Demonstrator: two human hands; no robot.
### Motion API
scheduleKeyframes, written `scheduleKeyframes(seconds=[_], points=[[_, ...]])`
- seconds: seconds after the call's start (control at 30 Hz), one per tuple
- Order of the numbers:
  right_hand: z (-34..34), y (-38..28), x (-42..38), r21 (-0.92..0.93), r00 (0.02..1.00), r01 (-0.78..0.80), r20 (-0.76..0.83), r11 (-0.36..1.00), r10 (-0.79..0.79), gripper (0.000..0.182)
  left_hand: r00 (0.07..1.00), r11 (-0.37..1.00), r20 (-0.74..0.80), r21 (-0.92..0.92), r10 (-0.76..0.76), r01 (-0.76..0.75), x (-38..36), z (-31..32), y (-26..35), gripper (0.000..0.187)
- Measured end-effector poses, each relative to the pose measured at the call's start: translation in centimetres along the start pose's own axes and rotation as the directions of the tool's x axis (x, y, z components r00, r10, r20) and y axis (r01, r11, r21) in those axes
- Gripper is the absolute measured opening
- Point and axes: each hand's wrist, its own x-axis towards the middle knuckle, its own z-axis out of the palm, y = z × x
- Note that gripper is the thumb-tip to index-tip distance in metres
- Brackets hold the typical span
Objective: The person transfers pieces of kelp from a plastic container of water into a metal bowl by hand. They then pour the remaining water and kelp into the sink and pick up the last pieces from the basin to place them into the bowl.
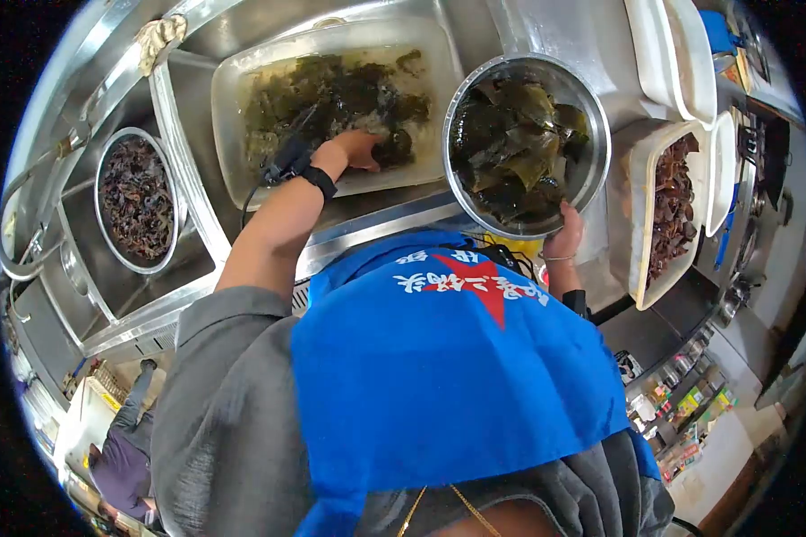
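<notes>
A rectangular translucent tub [227,116] stands in the sink, holding cloudy water and dark green kelp [318,80]. My left hand [358,150] reaches into its near side, fingers bent down around kelp at the water's surface; the fingertips are hidden. To the right is a round metal bowl [457,192] with broad, wet pieces of kelp [519,143] in it. My right hand [564,234] grips the bowl's near right rim, its fingers at the edge.
In the left basin sits a metal bowl [177,210] of dark, frilly pieces. A faucet [27,259] curves at far left. On the right, a white tub [636,206] contains reddish-brown pieces beside stacked white containers [654,54]. Another person [125,456] is at lower left.
</notes>
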Motion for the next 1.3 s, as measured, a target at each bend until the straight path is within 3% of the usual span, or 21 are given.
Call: scheduleKeyframes(seconds=[0.23,0.33,0.43,0.47,0.5,0.57,0.6,0.67,0.7,0.73,0.77,0.8,0.83,0.87,0.93,1.03,1.07,1.13,1.2,1.23,1.3], points=[[0.0,-0.6,0.2,-0.022,0.991,-0.01,0.135,1.0,0.012,0.026,0.991,0.992,0.043,-0.006,-0.125,0.126,-2.2,1.6,-2.1,0.053],[0.2,0.1,0.4,0.038,1.0,-0.014,0.005,0.999,0.014,0.023,0.992,0.991,0.006,-0.052,-0.124,0.124,-3.8,1.7,-3.2,0.048],[-0.5,0.7,1.0,0.273,0.984,-0.179,0.039,0.945,0.175,0.02,0.98,0.958,-0.044,-0.224,-0.196,0.181,-6.9,-0.1,-2.4,0.043],[-1.6,2.2,1.4,-0.257,0.972,0.233,0.09,0.938,-0.217,0.021,0.956,0.906,-0.045,-0.335,-0.289,0.258,-7.9,-0.9,-1.8,0.041],[-2.5,3.2,1.7,-0.655,0.811,0.562,0.318,0.505,-0.491,0.022,0.922,0.982,-0.377,-0.188,-0.084,0.013,-6.3,1.2,-4.9,0.043],[-2.7,3.3,1.6,-0.679,0.787,0.58,0.326,0.449,-0.524,0.021,0.828,0.99,-0.558,-0.139,-0.058,-0.024,-8.2,-0.9,-4.1,0.045],[-2.8,3.4,1.7,-0.694,0.762,0.601,0.348,0.396,-0.547,0.022,0.843,0.935,-0.5,-0.354,-0.2,0.012,-10.4,-2.9,-2.2,0.043],[-3.1,7.1,3.5,-0.142,0.981,0.179,0.095,0.973,-0.167,0.024,0.828,0.747,-0.381,-0.662,-0.411,0.067,-12.1,-4.9,-0.8,0.043],[-2.3,2.8,1.3,-0.707,0.779,0.581,0.342,0.402,-0.525,0.026,0.828,0.602,-0.371,-0.797,-0.42,-0.051,-11.9,-4.8,-1.2,0.042],[-2.2,3.4,1.6,-0.718,0.784,0.569,0.328,0.401,-0.527,0.026,0.83,0.422,-0.355,-0.892,-0.431,-0.162,-11.8,-4.6,-1.7,0.041],[-1.9,4.4,2.8,-0.401,0.963,0.27,0.099,0.875,-0.251,0.026,0.836,0.428,-0.356,-0.888,-0.418,-0.165,-11.2,-3.7,-3.0,0.041],[-1.8,5.1,3.3,0.085,0.99,-0.141,0.042,0.986,0.138,0.025,0.788,0.819,-0.508,-0.574,-0.349,-0.007,-10.3,-2.2,-4.7,0.039],[-2.0,4.1,2.6,-0.281,0.994,0.088,0.089,0.956,-0.066,0.024,0.762,0.978,-0.614,-0.108,-0.207,0.179,-10.0,-1.9,-4.9,0.037],[-2.1,3.2,1.8,-0.279,0.994,0.088,0.08,0.956,-0.068,0.024,0.763,0.98,-0.615,-0.101,-0.198,0.173,-9.5,-1.9,-5.1,0.037],[-1.3,0.7,0.2,-0.708,0.922,0.376,0.223,0.598,-0.315,0.023,0.743,0.98,-0.638,-0.129,-0.201,0.154,-9.8,-2.7,-3.6,0.036],[-0.2,-1.3,-0.6,-0.385,0.978,0.207,0.107,0.9,-0.179,0.024,0.682,0.984,-0.722,-0.176,-0.113,-0.023,-12.0,-6.9,3.0,0.037],[-0.4,-0.3,-0.3,-0.384,0.978,0.205,0.109,0.9,-0.176,0.024,0.574,0.972,-0.817,-0.174,-0.055,-0.155,-12.2,-7.7,4.6,0.038],[-1.0,2.5,1.2,-0.275,0.99,0.133,0.004,0.952,-0.138,0.027,0.606,0.826,-0.782,-0.432,-0.144,-0.361,-13.8,-10.0,9.8,0.037],[-2.3,2.8,1.0,-0.706,0.81,0.551,0.324,0.445,-0.488,0.026,0.552,0.701,-0.834,-0.393,0.001,-0.595,-15.0,-11.3,14.7,0.036],[-2.8,4.3,2.0,-0.691,0.762,0.597,0.331,0.406,-0.557,0.026,0.507,0.556,-0.859,-0.393,0.061,-0.732,-14.6,-11.4,16.9,0.033],[-2.7,4.3,2.0,-0.532,0.842,0.532,0.245,0.659,-0.481,0.026,0.314,0.504,-0.897,-0.125,0.311,-0.854,-13.0,-11.5,19.6,0.033]])
